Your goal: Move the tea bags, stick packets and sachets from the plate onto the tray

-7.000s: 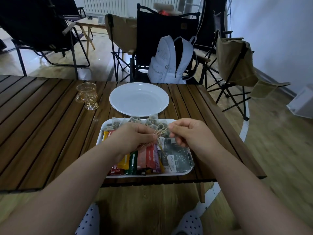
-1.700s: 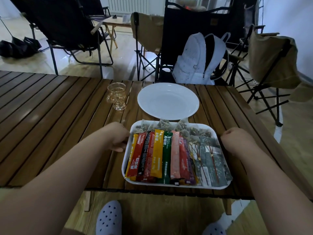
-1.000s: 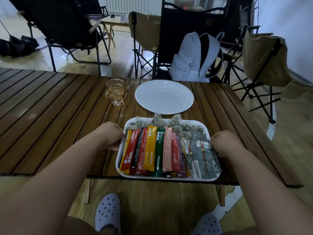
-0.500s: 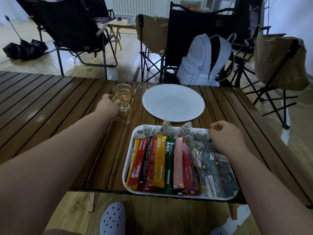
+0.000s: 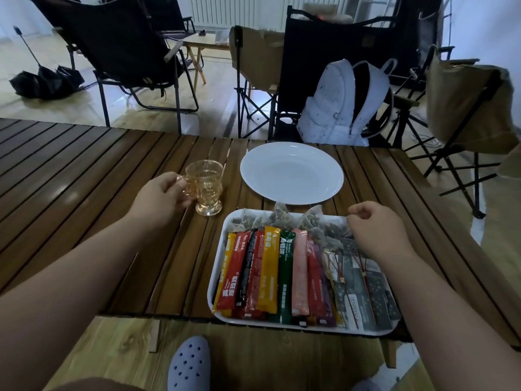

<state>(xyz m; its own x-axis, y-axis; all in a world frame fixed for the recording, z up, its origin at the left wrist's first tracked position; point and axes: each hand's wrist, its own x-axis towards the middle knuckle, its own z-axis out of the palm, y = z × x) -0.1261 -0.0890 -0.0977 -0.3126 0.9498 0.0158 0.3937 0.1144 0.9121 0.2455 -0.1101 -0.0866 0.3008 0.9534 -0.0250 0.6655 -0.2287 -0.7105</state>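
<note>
The white tray [image 5: 218, 263] sits at the near edge of the slatted wooden table [image 5: 84, 179], and its front rim slightly overhangs that edge. The stick packets [image 5: 270, 272] lie side by side across the left and centre of the tray, with their long axes running front to back. The grey sachets [image 5: 363, 289] occupy the right portion, and the pyramid tea bags [image 5: 282, 218] line the far rim. The white plate [image 5: 291, 172] stands just beyond the tray. The left hand [image 5: 160, 198] grips the handle of an amber glass cup [image 5: 207, 187], which stands upright on the table to the left of the plate. The right hand [image 5: 377, 230] is positioned over the far right corner of the tray with its fingers curled inward (whether they pinch anything cannot be determined). A white backpack [image 5: 338, 108] leans on a chair behind the table.
</note>
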